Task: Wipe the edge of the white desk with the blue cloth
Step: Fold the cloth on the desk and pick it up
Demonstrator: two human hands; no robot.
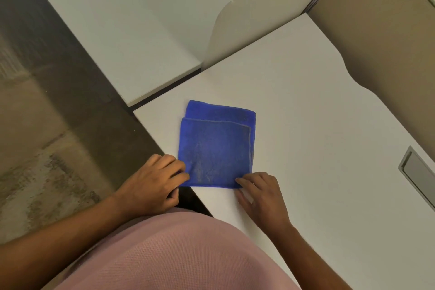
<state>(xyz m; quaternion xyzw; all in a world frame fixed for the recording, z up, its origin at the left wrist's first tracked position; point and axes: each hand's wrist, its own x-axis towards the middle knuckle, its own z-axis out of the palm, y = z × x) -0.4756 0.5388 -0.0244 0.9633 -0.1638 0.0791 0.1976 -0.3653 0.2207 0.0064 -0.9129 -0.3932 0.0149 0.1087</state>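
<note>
A folded blue cloth (215,146) lies flat on the white desk (306,125), close to the desk's left edge and near its front corner. My left hand (156,183) is at the desk's edge with its fingers curled on the cloth's near-left corner. My right hand (260,192) rests on the desk with its fingertips on the cloth's near-right corner. The cloth's top layer is folded short, so a strip of the lower layer shows at the far side.
A second white desk (113,30) stands to the far left, split off by a cream divider panel (259,23). Grey cable hatches (416,172) sit in both desktops. Beige partition (376,42) bounds the right. Carpeted floor (47,125) lies left of the edge.
</note>
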